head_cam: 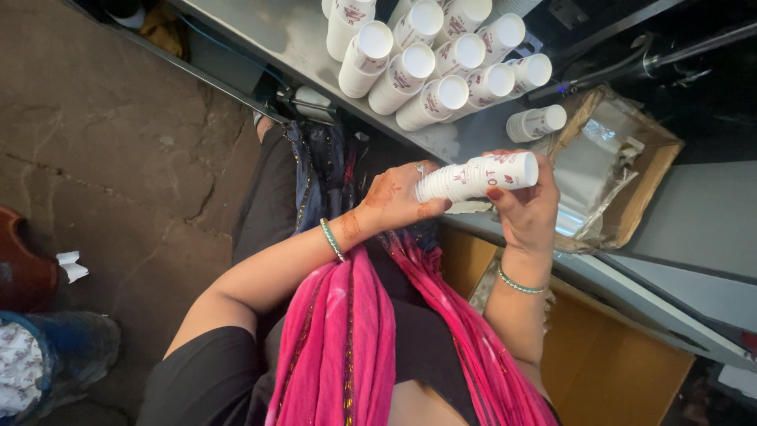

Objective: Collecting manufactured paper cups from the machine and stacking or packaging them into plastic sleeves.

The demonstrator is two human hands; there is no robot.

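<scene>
A nested stack of white paper cups (477, 175) lies sideways between both hands, just in front of the metal counter's edge. My left hand (394, 197) grips the stack's bottom end, fingers wrapped around it. Around the stack's open-rim end, my right hand (527, 211) closes from below and behind. Each wrist wears a thin bangle. On the steel counter (292, 35) beyond the hands stand several more stacks of the same white cups (430, 59), with one short stack (536, 122) set apart to the right.
An open cardboard box with a clear plastic liner (611, 162) sits on the counter at the right. A pink scarf (347, 347) hangs down my front. Stone floor (118, 142) lies to the left, with a blue bag of cups (35, 363) at lower left.
</scene>
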